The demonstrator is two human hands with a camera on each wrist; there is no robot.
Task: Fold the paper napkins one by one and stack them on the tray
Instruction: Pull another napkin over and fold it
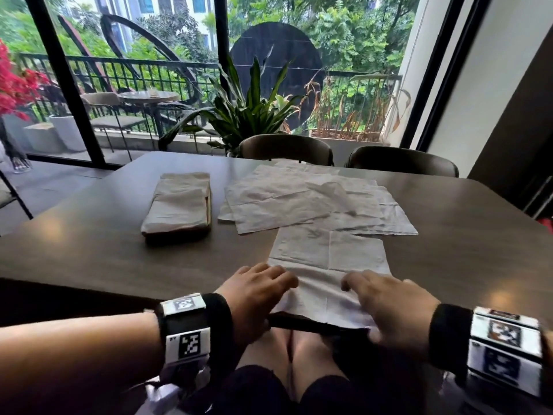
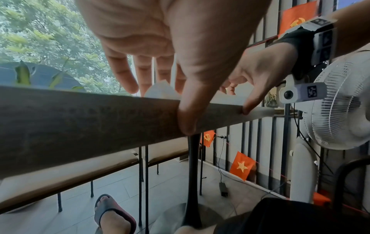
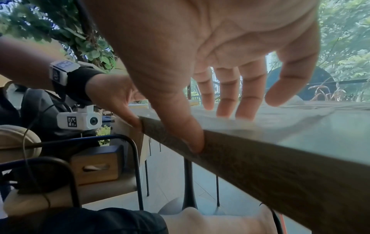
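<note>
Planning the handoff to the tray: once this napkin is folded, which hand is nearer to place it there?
Left. The tray with folded napkins sits on the table's left side, ahead of the left hand. The right hand would likely have to cross over the napkin.

Head view high above table point(image 1: 89, 250), facing window, wrist views close below table edge, sharing both hands.

Left hand point(image 1: 254, 298) and right hand point(image 1: 395, 307) lie palm-down, fingers point(image 1: 356, 280) spread flat.
</note>
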